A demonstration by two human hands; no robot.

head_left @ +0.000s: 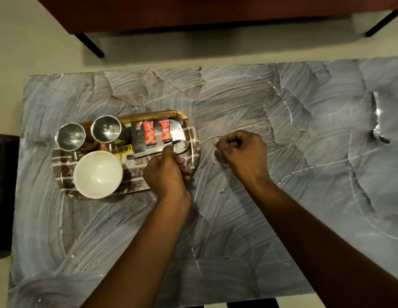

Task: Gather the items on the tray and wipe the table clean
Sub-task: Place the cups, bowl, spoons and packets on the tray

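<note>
A person is leaning over a grey streaked table (238, 241), looking straight down at both bare hands. A wooden-rimmed tray (149, 113) is sitting at the left, already carrying two steel cups (70, 136), a white bowl (98, 174) at its near edge, a steel plate (178, 132) and two red sachets (149, 135) lying on that plate. A spoon (180, 146) is reaching over the tray's right end, its bowl above the plate and its thin handle running out to the right. The right hand (242, 152) is pinching the end of that handle between thumb and forefinger. The left hand (165, 174) is curling at the tray's near right corner with its thumb at the spoon's bowl. Whether it is actually gripping anything cannot be told. Gathering is looking nearly finished – the spoon seems to be the last piece going in, though a glint (378, 130) at the far right may be another item or only a reflection. No cloth is showing, so wiping is likely still waiting. A yellow label (124, 148) on the tray is reading "79 00", upside down; the sachets' white lettering is too small to read.
</note>
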